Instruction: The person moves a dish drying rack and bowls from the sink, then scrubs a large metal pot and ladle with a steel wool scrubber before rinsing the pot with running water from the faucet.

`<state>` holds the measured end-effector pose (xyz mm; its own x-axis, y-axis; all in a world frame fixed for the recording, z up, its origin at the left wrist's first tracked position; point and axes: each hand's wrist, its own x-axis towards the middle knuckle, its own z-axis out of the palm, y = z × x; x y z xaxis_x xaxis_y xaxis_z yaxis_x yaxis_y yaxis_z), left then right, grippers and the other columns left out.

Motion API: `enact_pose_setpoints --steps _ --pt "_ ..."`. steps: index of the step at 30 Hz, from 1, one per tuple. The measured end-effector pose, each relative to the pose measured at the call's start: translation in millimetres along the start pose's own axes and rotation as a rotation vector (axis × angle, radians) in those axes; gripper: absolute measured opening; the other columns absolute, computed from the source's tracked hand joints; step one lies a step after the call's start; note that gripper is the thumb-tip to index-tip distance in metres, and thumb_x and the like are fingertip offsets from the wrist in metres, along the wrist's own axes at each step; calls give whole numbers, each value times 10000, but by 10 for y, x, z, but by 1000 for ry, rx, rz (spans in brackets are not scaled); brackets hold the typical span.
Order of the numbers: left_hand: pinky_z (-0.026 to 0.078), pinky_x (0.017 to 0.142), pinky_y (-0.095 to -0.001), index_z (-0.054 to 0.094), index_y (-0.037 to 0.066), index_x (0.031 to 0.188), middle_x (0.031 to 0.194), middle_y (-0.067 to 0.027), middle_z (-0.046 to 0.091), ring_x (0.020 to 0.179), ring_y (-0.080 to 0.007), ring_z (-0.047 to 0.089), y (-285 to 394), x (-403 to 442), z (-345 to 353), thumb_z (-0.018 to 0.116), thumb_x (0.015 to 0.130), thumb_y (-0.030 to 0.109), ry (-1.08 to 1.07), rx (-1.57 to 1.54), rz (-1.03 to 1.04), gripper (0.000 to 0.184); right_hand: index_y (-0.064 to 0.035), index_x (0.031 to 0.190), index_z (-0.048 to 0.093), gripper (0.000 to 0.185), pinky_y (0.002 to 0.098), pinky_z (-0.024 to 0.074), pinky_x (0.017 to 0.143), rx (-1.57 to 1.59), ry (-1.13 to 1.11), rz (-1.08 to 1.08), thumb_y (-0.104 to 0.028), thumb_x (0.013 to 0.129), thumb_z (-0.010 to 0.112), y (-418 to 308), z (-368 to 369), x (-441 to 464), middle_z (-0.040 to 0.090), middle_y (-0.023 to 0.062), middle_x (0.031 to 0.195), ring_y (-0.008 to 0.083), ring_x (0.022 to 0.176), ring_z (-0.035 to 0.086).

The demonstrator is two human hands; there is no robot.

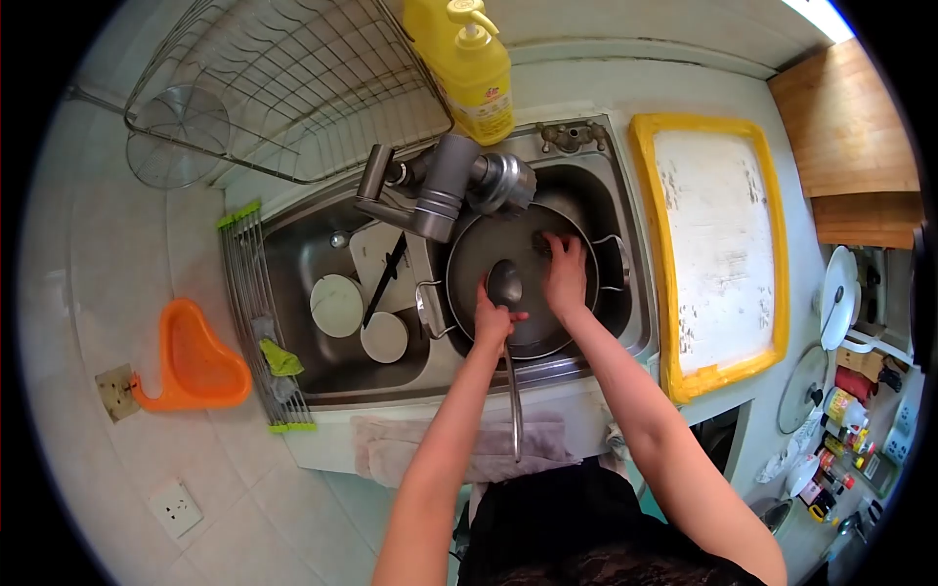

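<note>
Bare forearms come up from beside black lace-trimmed clothing (606,537) to two hands over the sink. The left hand (495,322) is closed around a metal ladle (504,284), its bowl over the pan (489,241) and its handle running past the sink's near edge. The right hand (567,278) is inside the pan, fingers bent beside a small dark scrubber (541,243); how firmly they grip it, I cannot tell. The wide pan, with wire side handles, sits in the sink's right basin (614,215).

A yellow pump bottle (481,90) stands behind the sink's far edge; its label has a red mark and print too small to read. Labels on the bottles (846,410) at far right are unreadable too.

The sink (430,376) is steel, set in a pale table (567,88), with pale tiled wall (73,264) at left. A pinkish cloth (464,444) lies along the near edge.

A thick gray faucet (445,186) juts over the far side, covering part of the pan's rim. The left basin (298,278) holds pale dishes (337,306) and a black knife (385,280). A wire rack (293,88) stands beyond its far edge, an orange holder (195,366) is on the wall, and a yellow-edged white board (718,244) lies right of the sink.
</note>
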<state>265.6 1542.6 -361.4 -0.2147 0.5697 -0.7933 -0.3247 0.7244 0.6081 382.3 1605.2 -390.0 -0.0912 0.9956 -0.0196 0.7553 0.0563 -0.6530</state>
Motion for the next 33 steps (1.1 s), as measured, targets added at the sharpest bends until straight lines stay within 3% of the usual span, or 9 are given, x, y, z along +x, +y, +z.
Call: enact_pose_setpoints --steps 2,4,8,10,14,17,21,26,33 --pt "316 336 -220 153 167 1391 1160 -180 460 600 -175 624 -66 58 9 297 765 -136 48 33 -61 710 -127 1034 631 391 393 463 815 -35 144 70 4 667 609 134 177 28 551 160 1017 335 927 557" --pt "337 338 -234 206 142 1374 1121 -177 502 589 -186 627 -114 89 0 309 774 -114 63 5 -97 660 -142 1089 612 430 375 455 829 414 -257 138 0 683 601 93 100 75 527 138 1021 319 939 543" --pt "372 351 -273 427 53 1220 943 -150 595 632 -197 651 -138 101 -74 375 805 -13 -18 198 -163 423 -169 1086 622 502 344 461 792 341 -342 -462 29 625 609 -316 -274 -212 494 103 934 272 926 509" --pt "426 400 -317 502 7 1094 832 -149 615 646 -198 653 -180 -25 -75 415 807 45 -1 194 -50 302 -159 1058 633 493 345 469 769 265 -338 -499 24 602 612 -428 -292 -213 490 98 913 270 902 506" --pt "488 534 -360 421 -32 1155 755 -181 613 567 -236 628 -394 -51 -116 400 786 7 251 460 366 371 -134 1019 648 424 365 477 740 281 -215 -368 25 627 612 -623 -245 -147 516 112 896 297 864 537" --pt "340 317 -264 345 75 1232 548 -79 518 373 -118 454 -245 -240 3 367 780 -55 221 319 332 471 -117 993 655 338 395 480 719 356 -153 -56 1 678 612 -602 -260 -17 540 139 872 330 809 571" --pt "325 311 -251 303 54 1249 581 -88 527 396 -123 481 -259 -256 26 355 792 -63 180 220 311 475 -104 986 649 279 425 480 739 166 -192 -29 -38 719 612 -228 -165 97 555 166 871 356 795 584" --pt "326 356 -214 297 26 1197 950 -135 529 619 -172 598 -132 -262 -43 349 834 -52 30 -296 114 375 -97 1046 597 361 413 469 808 -130 4 29 -76 690 646 115 30 117 556 194 994 360 936 558" --pt "326 363 -188 339 80 1116 972 -105 502 678 -144 563 -137 -273 -150 416 804 -96 -120 -446 -64 366 -114 1031 635 415 351 478 789 397 -104 -32 41 647 623 -354 -202 -140 573 143 973 323 895 578"
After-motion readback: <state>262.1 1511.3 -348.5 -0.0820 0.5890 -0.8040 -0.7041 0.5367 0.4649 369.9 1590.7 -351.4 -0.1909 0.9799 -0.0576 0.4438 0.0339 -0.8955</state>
